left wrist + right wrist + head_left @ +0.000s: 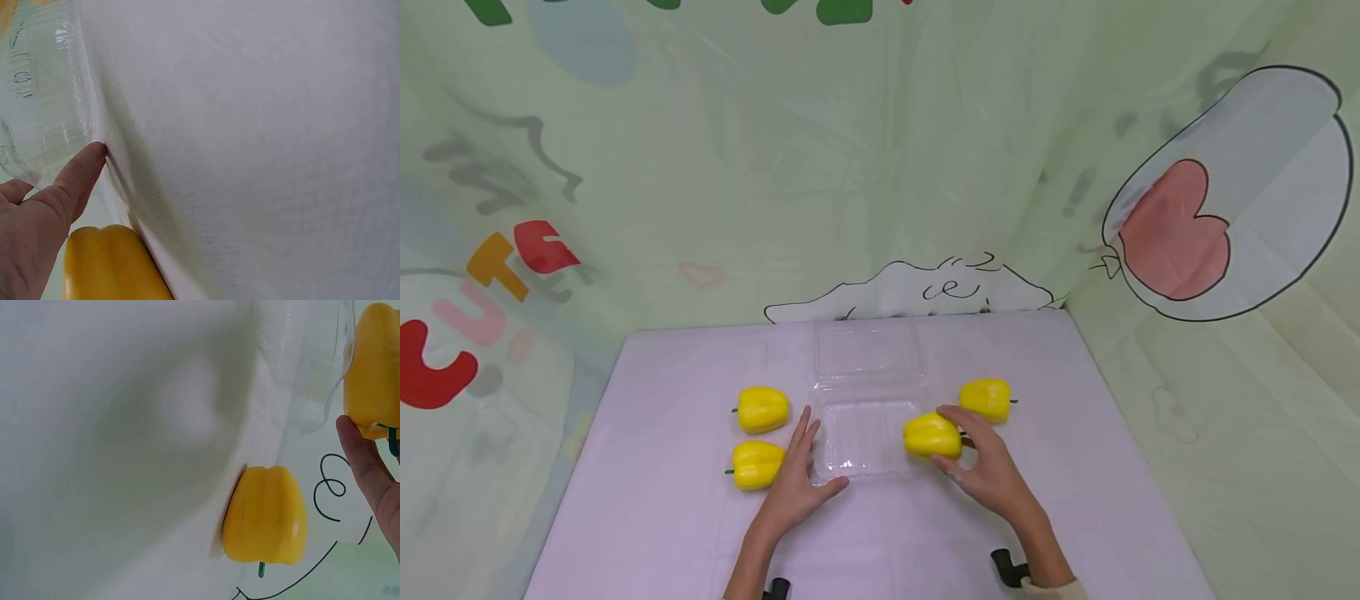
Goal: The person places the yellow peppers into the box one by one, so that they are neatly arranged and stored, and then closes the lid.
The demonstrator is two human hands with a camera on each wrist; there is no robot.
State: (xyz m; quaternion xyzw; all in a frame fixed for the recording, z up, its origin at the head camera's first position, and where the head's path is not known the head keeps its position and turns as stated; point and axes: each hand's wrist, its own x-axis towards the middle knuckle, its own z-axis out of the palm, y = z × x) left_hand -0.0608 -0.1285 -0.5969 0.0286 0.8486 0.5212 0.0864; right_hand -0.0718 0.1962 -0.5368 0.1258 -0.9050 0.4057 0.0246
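A clear plastic clamshell box (861, 437) lies opened on the table, its lid (867, 352) folded back toward the wall. My left hand (797, 487) rests at the box's left side, fingers fairly straight, thumb near its front edge; the left wrist view shows a fingertip by the clear wall. Between thumb and fingers my right hand (988, 471) grips a yellow bell pepper (932, 436) at the box's right edge. In the right wrist view this held pepper (373, 369) is beside the box's clear wall, its green stem toward the hand.
Two yellow peppers lie left of the box, one farther back (763, 409) and one nearer (757, 465), beside the left wrist. Another yellow pepper (986, 400) sits behind the right hand. A printed cloth (850, 167) hangs behind the pale table (685, 542).
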